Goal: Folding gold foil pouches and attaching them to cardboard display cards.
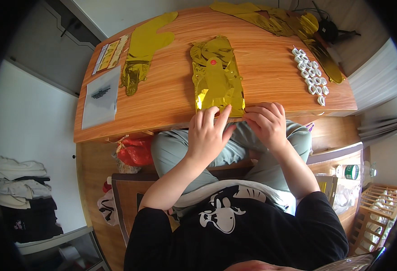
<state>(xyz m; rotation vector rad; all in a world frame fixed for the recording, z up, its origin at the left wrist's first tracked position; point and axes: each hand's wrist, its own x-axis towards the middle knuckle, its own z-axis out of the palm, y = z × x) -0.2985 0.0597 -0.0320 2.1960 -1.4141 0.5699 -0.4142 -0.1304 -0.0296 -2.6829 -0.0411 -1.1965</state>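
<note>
The wood-grain counter (162, 106) spreads out in front of both grips. Along its far edge, well beyond the right grip (268, 125) and curving round to that grip's right, lies a long stretch of gold foil (270, 23). A flat gold sheet (151, 38) lies beyond and to the left of the left grip (207, 133). The wrinkled foil piece (218, 81) lies just ahead of both grips, its near edge at their fingers: the left grip is released, fingers spread on the foil; the right has its fingers bunched at the near right corner, though I cannot tell whether it pinches it. Well left of the left grip is a pale paper (100, 101), with narrow strips (110, 54) beyond it. Small white rings (316, 80) cluster beyond and right of the right grip.
</note>
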